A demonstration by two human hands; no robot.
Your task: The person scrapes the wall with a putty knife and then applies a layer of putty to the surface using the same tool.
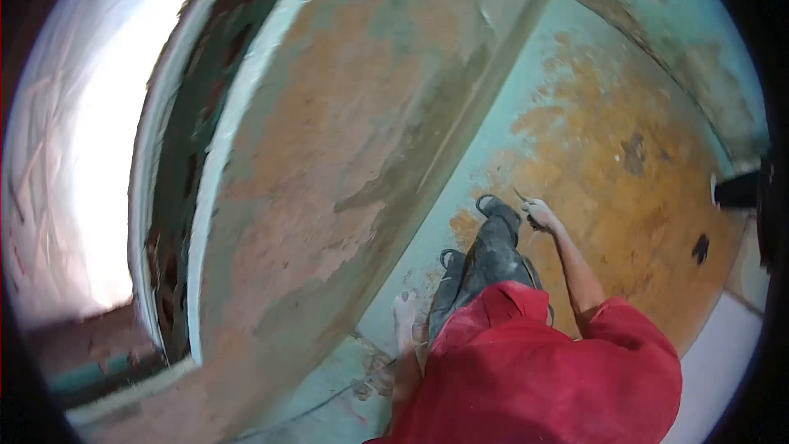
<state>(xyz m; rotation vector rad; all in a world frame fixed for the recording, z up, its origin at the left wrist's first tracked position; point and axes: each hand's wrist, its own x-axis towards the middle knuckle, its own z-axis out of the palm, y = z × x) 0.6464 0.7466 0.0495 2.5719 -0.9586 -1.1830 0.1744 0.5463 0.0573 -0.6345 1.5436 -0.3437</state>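
Observation:
My right hand (538,215), dusted pale, is closed round a thin tool (519,195) that points up and left, over the orange-stained floor (608,140) and beside my dark trousers (489,242). The tool is small, and its exact kind cannot be made out. My left hand (405,310), also whitish with dust, is low on the left side of my body near the base of the wall. Its fingers look stretched out, and nothing shows in them.
A patchy plastered wall (320,140) rises on the left, with a bright window opening (103,148) in it. A cable (329,399) runs near its base. On the right are a dark object (740,189) and a small black item (700,249) on the floor.

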